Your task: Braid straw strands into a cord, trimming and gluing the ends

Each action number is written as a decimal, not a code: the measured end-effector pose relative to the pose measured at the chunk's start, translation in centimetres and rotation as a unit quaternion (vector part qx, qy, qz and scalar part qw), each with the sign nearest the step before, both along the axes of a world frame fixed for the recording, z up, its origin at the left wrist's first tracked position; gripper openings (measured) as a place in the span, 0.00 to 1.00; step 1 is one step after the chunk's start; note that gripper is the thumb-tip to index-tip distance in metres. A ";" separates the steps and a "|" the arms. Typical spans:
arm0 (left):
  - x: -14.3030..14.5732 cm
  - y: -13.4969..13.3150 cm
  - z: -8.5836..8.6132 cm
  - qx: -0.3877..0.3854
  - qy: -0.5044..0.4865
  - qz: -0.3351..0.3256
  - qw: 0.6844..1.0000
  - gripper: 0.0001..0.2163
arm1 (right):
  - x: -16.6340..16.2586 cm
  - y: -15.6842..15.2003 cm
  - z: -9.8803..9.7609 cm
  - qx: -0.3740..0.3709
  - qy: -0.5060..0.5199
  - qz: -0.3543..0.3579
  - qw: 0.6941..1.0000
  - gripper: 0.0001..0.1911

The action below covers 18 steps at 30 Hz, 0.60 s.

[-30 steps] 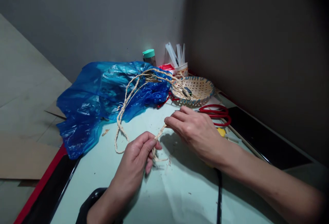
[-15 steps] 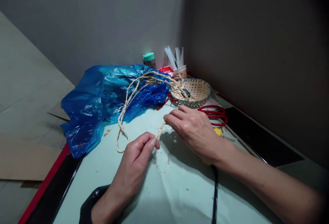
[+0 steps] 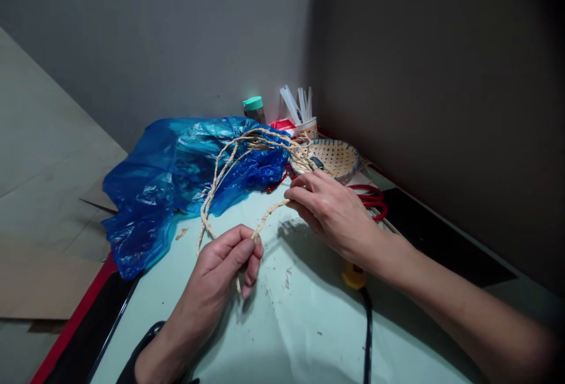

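Note:
A pale, twisted straw-coloured cord (image 3: 270, 211) stretches between my two hands above the table. My left hand (image 3: 229, 257) pinches it between thumb and forefinger, and a short piece of cord shows below the fingers. Higher and to the right, my right hand (image 3: 329, 207) is closed on the other end of this stretch, its fingertips partly hidden. More of the cord loops behind my left hand, over a crumpled blue plastic bag (image 3: 145, 196) and towards a shallow woven basket (image 3: 338, 157).
Behind the bag stand a green-lidded jar (image 3: 253, 109) and a paper cup (image 3: 306, 128) holding whitish sticks. Red coils (image 3: 373, 200) lie right of the basket. Beneath my right forearm is a yellow tool (image 3: 354, 278) with a black cable (image 3: 368, 337). Small scraps dot the pale tabletop (image 3: 282, 337).
My left hand has moved slightly left and down along the cord, so a longer stretch shows between the hands. More of the yellow tool is visible. The view has shifted a little.

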<state>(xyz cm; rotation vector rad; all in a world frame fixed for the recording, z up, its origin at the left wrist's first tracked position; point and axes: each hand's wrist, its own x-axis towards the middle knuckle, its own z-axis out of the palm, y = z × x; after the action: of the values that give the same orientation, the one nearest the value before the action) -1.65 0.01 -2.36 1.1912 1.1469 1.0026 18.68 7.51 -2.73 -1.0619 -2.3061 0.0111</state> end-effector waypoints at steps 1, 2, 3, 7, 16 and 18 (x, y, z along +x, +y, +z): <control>0.0 0.0 0.1 0.005 -0.022 0.004 1.000 0.11 | 0.0 0.1 0.1 -0.035 0.019 0.000 0.999 0.08; 0.1 0.0 0.2 0.006 -0.038 0.006 0.999 0.12 | 0.0 0.1 0.3 -0.063 0.031 0.002 0.998 0.09; 0.1 0.0 0.3 0.002 -0.051 0.008 0.999 0.12 | 0.1 0.1 0.4 -0.090 0.043 0.009 0.995 0.11; 0.4 0.0 0.2 -0.043 -0.091 0.031 0.994 0.12 | 0.0 0.0 0.9 -0.268 0.188 0.072 0.942 0.16; 1.1 -0.3 -0.5 -0.091 -0.116 0.004 0.989 0.07 | -0.7 -0.6 1.2 -0.475 0.392 0.121 0.779 0.13; 1.1 -0.3 -0.7 -0.082 -0.119 0.000 0.989 0.04 | -0.8 -0.7 1.1 -0.472 0.395 0.119 0.779 0.11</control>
<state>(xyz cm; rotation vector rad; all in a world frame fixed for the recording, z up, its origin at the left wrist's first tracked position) -0.50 -0.29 -3.02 0.9132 1.0185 1.0013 17.93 6.84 -1.59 -0.8833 -1.5388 1.5437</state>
